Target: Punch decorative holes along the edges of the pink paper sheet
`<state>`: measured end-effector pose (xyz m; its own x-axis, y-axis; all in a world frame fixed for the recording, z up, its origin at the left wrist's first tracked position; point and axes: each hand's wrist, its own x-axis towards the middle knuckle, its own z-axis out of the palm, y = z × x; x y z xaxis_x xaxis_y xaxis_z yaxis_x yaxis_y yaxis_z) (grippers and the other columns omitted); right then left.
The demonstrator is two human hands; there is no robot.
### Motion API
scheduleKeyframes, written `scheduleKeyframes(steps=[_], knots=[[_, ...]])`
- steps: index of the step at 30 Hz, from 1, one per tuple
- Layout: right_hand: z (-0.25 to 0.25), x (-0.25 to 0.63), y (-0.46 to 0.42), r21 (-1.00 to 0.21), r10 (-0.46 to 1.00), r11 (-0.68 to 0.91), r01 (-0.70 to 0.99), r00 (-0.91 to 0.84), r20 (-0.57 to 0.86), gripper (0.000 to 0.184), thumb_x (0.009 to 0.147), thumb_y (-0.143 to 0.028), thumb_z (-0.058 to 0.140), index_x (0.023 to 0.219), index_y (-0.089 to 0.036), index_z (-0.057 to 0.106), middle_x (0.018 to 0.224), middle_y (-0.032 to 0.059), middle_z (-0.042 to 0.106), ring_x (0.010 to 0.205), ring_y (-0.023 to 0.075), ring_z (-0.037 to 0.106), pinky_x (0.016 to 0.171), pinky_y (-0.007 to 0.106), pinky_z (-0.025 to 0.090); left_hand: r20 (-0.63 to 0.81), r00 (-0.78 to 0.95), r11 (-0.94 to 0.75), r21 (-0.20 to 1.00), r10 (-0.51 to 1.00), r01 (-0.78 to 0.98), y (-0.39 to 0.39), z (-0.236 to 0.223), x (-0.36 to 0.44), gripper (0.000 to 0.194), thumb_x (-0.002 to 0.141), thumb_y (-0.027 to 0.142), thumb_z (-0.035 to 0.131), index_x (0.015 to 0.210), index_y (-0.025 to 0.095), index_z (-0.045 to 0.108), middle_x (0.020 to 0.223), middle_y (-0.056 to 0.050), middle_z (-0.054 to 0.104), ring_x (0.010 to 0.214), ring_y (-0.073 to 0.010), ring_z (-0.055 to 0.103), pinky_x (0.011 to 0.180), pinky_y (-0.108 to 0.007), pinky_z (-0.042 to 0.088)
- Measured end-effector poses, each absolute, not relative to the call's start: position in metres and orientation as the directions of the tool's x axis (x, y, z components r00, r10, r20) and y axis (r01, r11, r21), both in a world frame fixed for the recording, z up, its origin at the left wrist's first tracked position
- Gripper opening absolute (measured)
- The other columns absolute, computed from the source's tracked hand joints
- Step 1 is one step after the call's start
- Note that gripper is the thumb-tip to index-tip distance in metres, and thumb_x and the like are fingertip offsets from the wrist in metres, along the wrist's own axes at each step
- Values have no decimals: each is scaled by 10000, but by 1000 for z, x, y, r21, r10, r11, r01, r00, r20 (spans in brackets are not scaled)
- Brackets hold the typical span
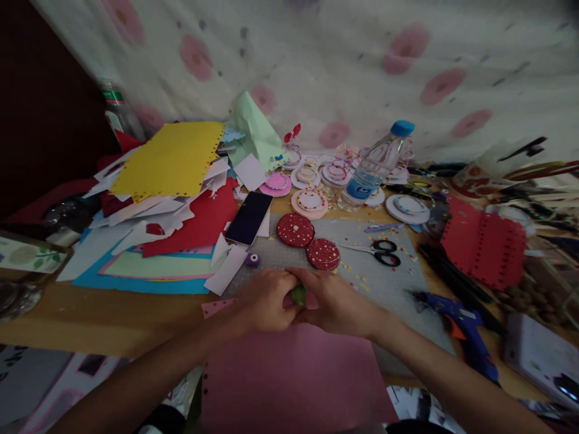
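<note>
My left hand (269, 299) and my right hand (341, 303) meet at the front of the table, closed around a small green craft punch (298, 295). Fingers hide most of the punch. Under the hands lies a pink sheet of paper (294, 380), hanging toward me past the table's front edge, with a row of punched holes down its left side. The punch sits by the sheet's far edge. Just beyond the hands are two round red speckled tins (295, 230), a pair of scissors (382, 252) with black handles, and a small purple punch (253, 260).
A grey cutting mat (398, 289) carries tiny coloured paper bits. Papers are piled left under a yellow sheet (169, 158), beside a phone (248, 218). Behind stand a water bottle (375, 166) and several beaded paper hats (310, 202). Right: a blue glue gun (465, 328) and red punched paper (483, 244).
</note>
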<state>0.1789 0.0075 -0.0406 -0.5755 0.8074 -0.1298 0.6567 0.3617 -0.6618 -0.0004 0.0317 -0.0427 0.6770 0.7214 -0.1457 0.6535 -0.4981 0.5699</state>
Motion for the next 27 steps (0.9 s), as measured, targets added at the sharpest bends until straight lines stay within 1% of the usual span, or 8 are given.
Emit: scheduleKeyframes(steps=[2,6,9,11,13,15,18,27], knots=[[-45,174,5,-669,824,314,673,-543,-160,654,740,-192,697,1345,-168,452,1114,97,692,996,261,659,796,338,487,-144,674,-496,570,724,655,31,-44,-2,110,713,232,644,802,168,641,865,-108,713,852,-294,658,716,-355,435],[-45,170,3,-623,838,310,718,-516,-177,600,738,-153,669,1307,-155,475,1102,105,696,991,289,656,777,350,468,-149,665,-476,587,732,655,30,-47,-1,90,732,242,641,793,177,642,859,-96,713,855,-279,659,725,-342,435],[-34,176,6,-599,808,332,729,-547,-218,491,751,-236,702,1207,-169,532,1032,90,705,934,278,666,719,330,460,-166,663,-450,613,730,649,31,-47,0,123,757,298,653,806,185,645,847,-73,714,817,-252,662,671,-309,429],[-29,185,10,-555,799,371,744,-561,-217,491,745,-323,737,1173,-166,554,1026,101,704,939,287,662,721,336,456,-180,671,-435,637,719,637,33,-45,-2,149,762,328,669,816,192,644,841,-47,712,795,-227,659,654,-284,425],[-27,198,13,-487,804,406,773,-555,-211,372,795,-331,705,1117,-176,602,995,104,713,936,287,663,728,339,448,-191,678,-421,656,710,626,37,-43,-7,141,760,320,683,819,199,644,841,-22,707,796,-205,651,668,-267,421],[-28,210,15,-435,813,419,797,-543,-212,145,881,-263,603,995,-195,662,896,90,724,869,254,673,701,320,435,-199,680,-410,668,706,622,39,-41,-11,129,757,309,694,815,203,648,844,-8,699,799,-188,638,674,-253,413],[-33,217,14,-421,821,427,800,-539,-190,190,932,-199,506,862,-198,683,804,76,718,790,216,669,662,296,419,-208,683,-402,676,700,618,41,-39,-14,159,748,332,714,812,200,651,828,4,681,776,-172,617,653,-241,398],[-33,204,12,-463,825,430,775,-545,-147,154,924,-197,538,869,-183,682,818,69,724,791,204,666,693,289,433,-166,676,-402,694,718,597,35,-41,-2,211,749,363,727,864,203,653,873,-13,696,825,-200,639,690,-268,405]])
